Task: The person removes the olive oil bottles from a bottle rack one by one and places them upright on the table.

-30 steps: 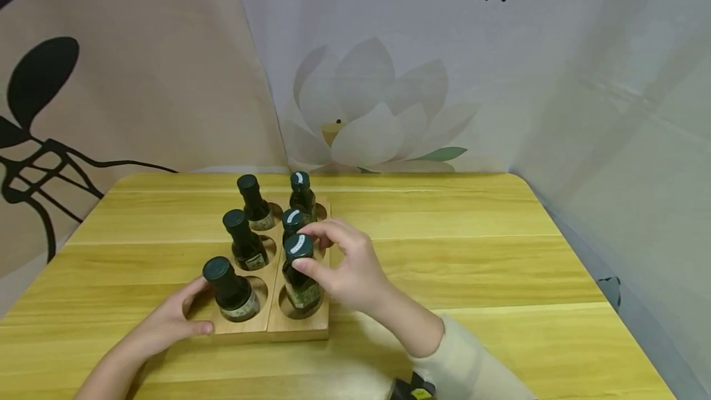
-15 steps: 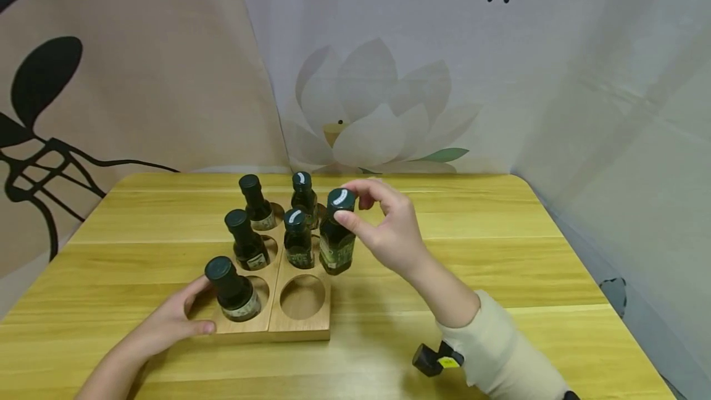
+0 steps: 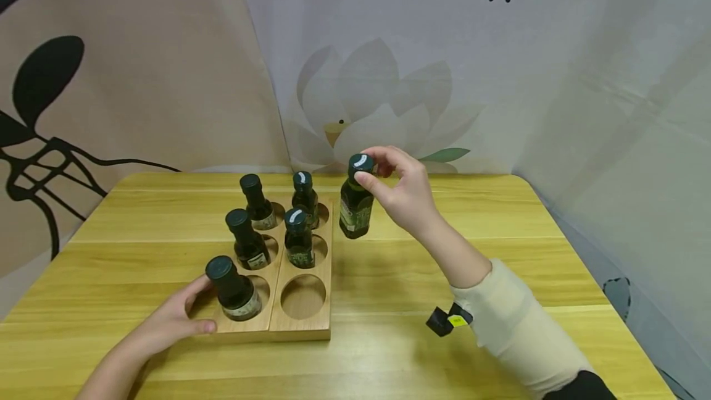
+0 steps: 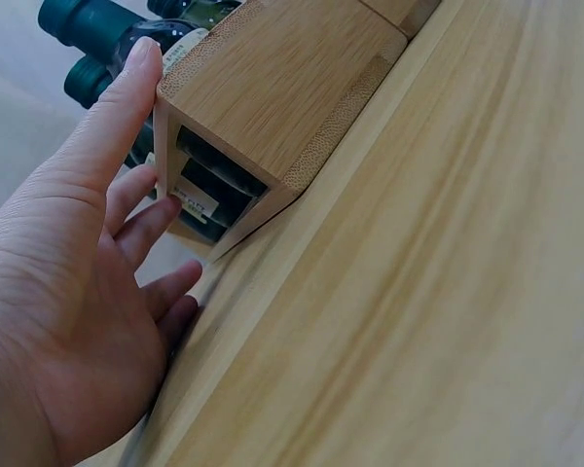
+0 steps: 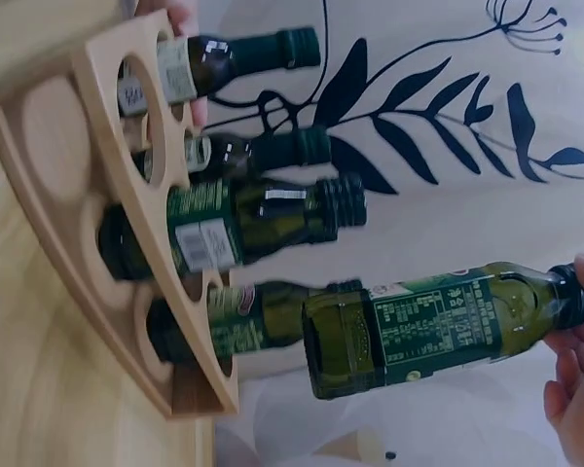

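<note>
A dark green glass bottle (image 3: 356,207) hangs in the air right of the wooden bottle rack (image 3: 300,326). Thumb and fingers of my right hand (image 3: 408,193) pinch it by its cap. In the right wrist view the held bottle (image 5: 423,331) shows a green printed label. My left hand (image 3: 172,320) rests against the rack's near left corner, thumb on the front and fingers along the side. Beside it a bottle (image 3: 236,292) leans in its hole. Several more bottles stand in the rack, and the near right hole (image 3: 303,297) holds none. The left wrist view shows the left hand's fingers extended.
The rack stands on a striped wooden table (image 3: 500,233). A printed cloth backdrop (image 3: 389,48) hangs behind the table's far edge. A small black device with a yellow label (image 3: 450,321) is attached at my right sleeve.
My right hand has lifted the bottle out of the near right hole and carried it up, right and away from me. My left hand has stayed at the rack's corner.
</note>
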